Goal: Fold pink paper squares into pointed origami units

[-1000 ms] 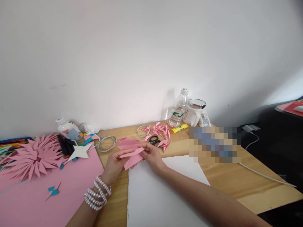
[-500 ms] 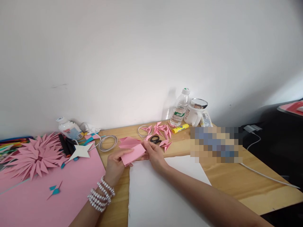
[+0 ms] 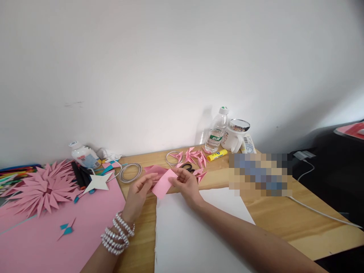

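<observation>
Nearest, below the fingers, a white sheet [image 3: 199, 235] lies on the worktop [image 3: 273, 216], its far edge running under the right hand [image 3: 187, 187]. Also on the near side, to the left of the fingers, is a large pink sheet [image 3: 93, 231]. Both forearms reach forward, converging; a beaded bracelet [image 3: 118, 233] circles the left wrist.

The pink paper [image 3: 163, 185] is held up between the two hands, tilted, a plain rectangle in outline. The right fingers are closed on its right side, thumb on the near face. The left hand [image 3: 138, 193] is half open at its left side, thumb and fingers loosely curved; whether they grip it, I cannot tell.

Just beyond the fingers is another piece of pink paper [image 3: 155, 170]. Farther on and to the right are scissors [image 3: 191, 169] and several pointed pink pieces [image 3: 190, 155], which look fully folded. Well to the left of the fingers sits a many-pointed pink piece [image 3: 34, 185], apparently assembled. By comparison, the paper in hand seems at an early stage, its points not yet formed. Farthest, right of the fingers, stand a bottle [image 3: 214, 136] and a mug [image 3: 231, 140].
</observation>
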